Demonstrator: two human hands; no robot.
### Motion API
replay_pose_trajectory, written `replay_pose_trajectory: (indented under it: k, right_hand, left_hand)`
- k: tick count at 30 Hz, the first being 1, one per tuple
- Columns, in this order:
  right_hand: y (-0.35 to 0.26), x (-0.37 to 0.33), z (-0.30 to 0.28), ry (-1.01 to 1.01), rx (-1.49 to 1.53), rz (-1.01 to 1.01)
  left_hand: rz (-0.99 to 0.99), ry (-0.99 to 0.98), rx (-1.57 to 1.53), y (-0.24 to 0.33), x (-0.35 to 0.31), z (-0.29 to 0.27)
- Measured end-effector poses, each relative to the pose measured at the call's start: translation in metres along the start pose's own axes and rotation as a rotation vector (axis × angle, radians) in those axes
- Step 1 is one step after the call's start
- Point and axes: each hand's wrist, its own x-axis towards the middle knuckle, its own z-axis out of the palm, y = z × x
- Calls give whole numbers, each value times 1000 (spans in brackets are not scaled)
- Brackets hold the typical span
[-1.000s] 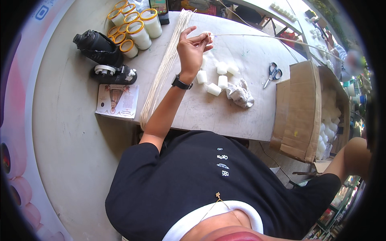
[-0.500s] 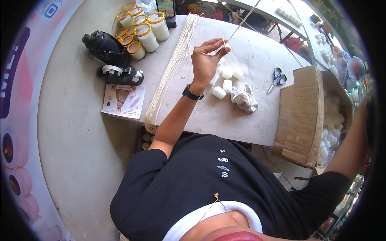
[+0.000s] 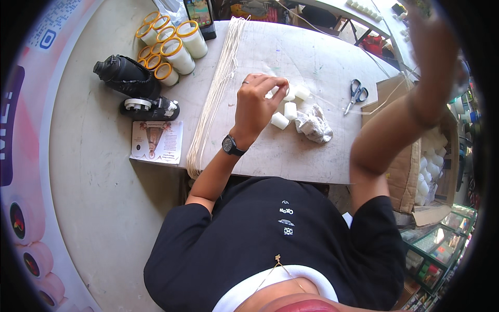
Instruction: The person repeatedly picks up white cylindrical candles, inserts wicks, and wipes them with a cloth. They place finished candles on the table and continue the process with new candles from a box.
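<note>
My left hand [image 3: 260, 99] is over the table with thumb and fingertips pinched on a thin white string [image 3: 382, 103], which runs faintly off to the right toward the cardboard box. Below those fingertips stand and lie several short white candles [image 3: 290, 111], partly covered by the hand. A crumpled whitish cloth [image 3: 313, 125] lies beside them. Raised at the upper right is my right hand [image 3: 434, 44], smeared by motion, so its fingers cannot be made out. Left of my left hand, a long bundle of white strings [image 3: 214, 99] stretches across the table.
Scissors [image 3: 356, 96] lie on the table's right part. A cardboard box [image 3: 403, 182] of white candles stands at the right. Tall white candles with orange rims [image 3: 179, 56], a black bottle [image 3: 122, 75], a printed card [image 3: 157, 141] and a phone [image 3: 199, 13] are at left.
My right arm has swung inward and up from the far right edge. My left hand has come slightly lower and nearer. The string has gone from taut and upward to slack toward the right.
</note>
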Motion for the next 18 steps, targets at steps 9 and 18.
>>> replay_pose_trajectory:
  k: [9,18]
  right_hand:
    - [-126,-184,18,-554,1035,732]
    - [-100,-202,6,-627,1145,708]
  left_hand:
    - [154,-166,-31,9,-3,-9]
    - [173,-250,-48,11,-7,-11]
